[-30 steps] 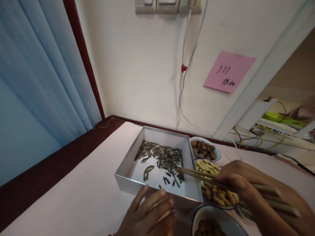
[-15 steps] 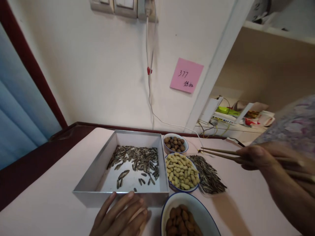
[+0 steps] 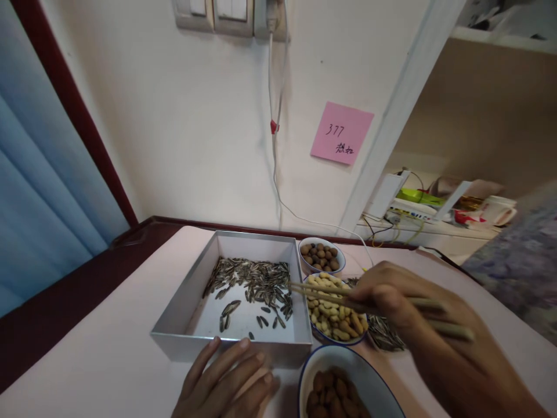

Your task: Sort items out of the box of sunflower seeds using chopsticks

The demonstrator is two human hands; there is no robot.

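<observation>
My right hand point(image 3: 404, 307) grips a pair of wooden chopsticks point(image 3: 335, 297) above the bowl of peanuts point(image 3: 324, 310). The chopstick tips reach over the right wall of the metal tray point(image 3: 230, 346), near the sunflower seeds point(image 3: 261, 278) inside it; I cannot make out anything between the tips. My left hand point(image 3: 226, 377) lies with fingers apart against the tray's front edge. A pile of sunflower seeds point(image 3: 385, 334) sits right of the peanuts, partly hidden behind my right hand.
A bowl of round brown nuts point(image 3: 321, 257) stands behind the peanuts. In front is a larger bowl point(image 3: 369, 377) holding almonds. A white cable point(image 3: 311, 222) runs down the wall to the table. Part of a person in patterned clothing point(image 3: 517, 238) shows at right.
My right hand has moved left with the chopsticks, from right of the seed pile to over the peanuts and the tray's right wall. My left hand stays at the tray. The view shifts slightly.
</observation>
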